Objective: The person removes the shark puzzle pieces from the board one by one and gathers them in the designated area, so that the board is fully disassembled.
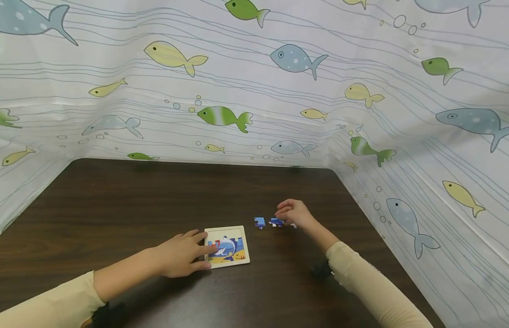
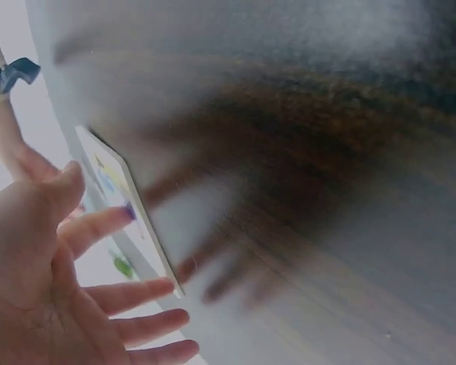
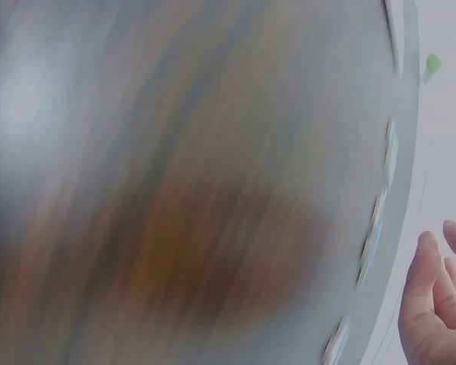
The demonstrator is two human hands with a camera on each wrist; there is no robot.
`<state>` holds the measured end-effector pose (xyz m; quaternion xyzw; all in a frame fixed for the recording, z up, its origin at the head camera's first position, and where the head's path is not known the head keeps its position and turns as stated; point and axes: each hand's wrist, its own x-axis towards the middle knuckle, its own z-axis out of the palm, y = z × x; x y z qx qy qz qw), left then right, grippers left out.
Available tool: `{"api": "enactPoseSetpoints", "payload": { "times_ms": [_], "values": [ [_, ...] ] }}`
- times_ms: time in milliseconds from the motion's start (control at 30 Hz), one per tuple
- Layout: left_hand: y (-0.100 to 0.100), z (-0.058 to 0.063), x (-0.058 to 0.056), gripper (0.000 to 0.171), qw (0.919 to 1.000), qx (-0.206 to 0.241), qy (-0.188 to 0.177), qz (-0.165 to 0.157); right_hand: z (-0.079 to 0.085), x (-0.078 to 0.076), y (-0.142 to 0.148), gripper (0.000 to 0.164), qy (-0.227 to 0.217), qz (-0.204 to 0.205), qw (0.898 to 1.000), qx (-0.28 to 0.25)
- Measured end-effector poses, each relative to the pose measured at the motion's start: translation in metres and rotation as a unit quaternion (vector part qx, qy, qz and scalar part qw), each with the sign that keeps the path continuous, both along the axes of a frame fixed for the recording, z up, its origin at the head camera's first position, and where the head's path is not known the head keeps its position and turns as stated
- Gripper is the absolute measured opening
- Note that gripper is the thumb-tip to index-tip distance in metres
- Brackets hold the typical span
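Note:
A square puzzle board [image 1: 247, 248] with a pale wooden rim lies on the dark table. Inside it, fitted pieces form part of a dolphin picture [image 1: 230, 249], with a bare strip toward the top. My left hand [image 1: 178, 256] spreads over the board's left side, its index finger on the picture and thumb at the lower corner. In the left wrist view those fingers [image 2: 140, 293] are straight. My right hand [image 1: 294, 213] hovers above the loose pieces, fingers lightly bent; in the right wrist view thumb and fingertips are apart with nothing between them.
Right of the board lie a light-blue loose piece [image 1: 259, 222], a dark-blue and white one [image 1: 275, 222], and a third [image 1: 294, 225] partly hidden under the right hand. A white fish-print curtain [image 1: 238, 91] borders the brown table [image 1: 176, 191] at the back and sides.

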<state>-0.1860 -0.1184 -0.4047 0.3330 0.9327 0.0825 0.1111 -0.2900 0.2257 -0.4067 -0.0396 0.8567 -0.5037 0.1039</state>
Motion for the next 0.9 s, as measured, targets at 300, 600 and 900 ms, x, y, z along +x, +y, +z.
{"api": "enactPoseSetpoints", "payload": {
  "times_ms": [300,600,900],
  "values": [
    [0.012,-0.001,-0.002,0.059,0.9977,-0.004,0.045,-0.051,-0.008,0.015,-0.046,0.029,-0.043,0.09,0.995,-0.023],
    [0.019,-0.009,-0.004,0.062,0.9954,-0.041,0.06,-0.063,-0.013,0.027,-0.066,0.025,-0.091,0.149,0.984,-0.018],
    [0.021,-0.005,-0.003,0.063,0.995,-0.053,0.054,-0.064,-0.013,0.028,-0.069,0.017,-0.034,0.215,0.975,0.048]
  ]
}}
